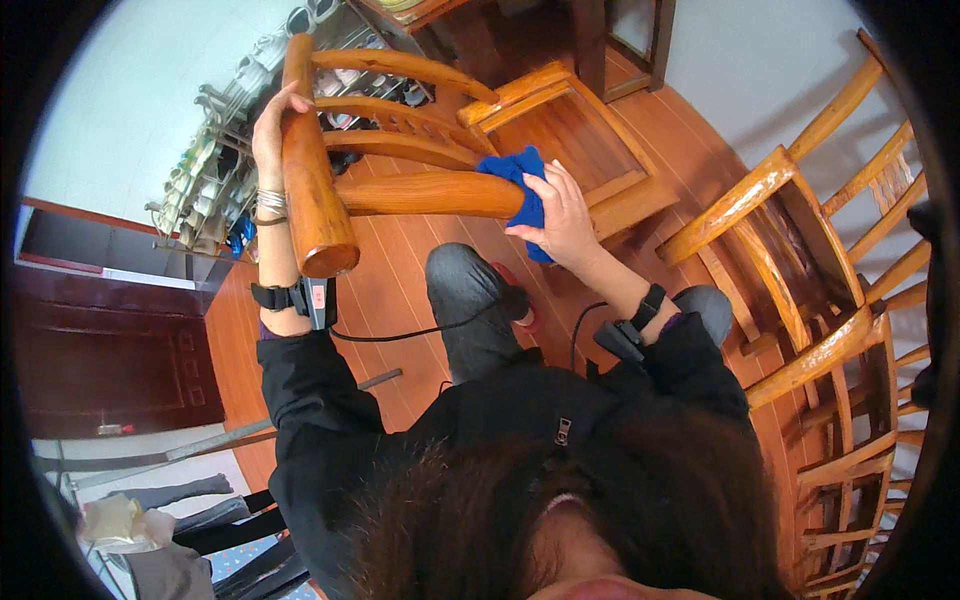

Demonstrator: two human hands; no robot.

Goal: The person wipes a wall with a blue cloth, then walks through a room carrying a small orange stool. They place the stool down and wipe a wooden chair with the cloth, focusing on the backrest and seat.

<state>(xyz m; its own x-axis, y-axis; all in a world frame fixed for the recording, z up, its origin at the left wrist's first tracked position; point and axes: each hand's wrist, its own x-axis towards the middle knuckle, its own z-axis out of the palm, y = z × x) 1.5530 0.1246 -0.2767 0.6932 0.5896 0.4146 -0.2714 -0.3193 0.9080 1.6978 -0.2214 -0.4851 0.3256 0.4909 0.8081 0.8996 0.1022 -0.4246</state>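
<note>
A wooden chair [405, 193] with a curved slatted back stands tilted or turned before me, its thick top rail towards the left and its framed seat [566, 135] at the upper middle. My left hand [274, 124] grips the top rail, thumb over its upper face. My right hand [559, 217] presses a blue cloth [529, 199] around the far end of the near back post, close to the seat. Part of the cloth is hidden under the fingers.
More wooden chairs [780, 225] stand along the wall at the right. A rack of shoes [217, 172] is at the upper left, a dark red door [112, 352] at the left. Clothes hang at the lower left. A black cable [405, 335] runs between my wrists.
</note>
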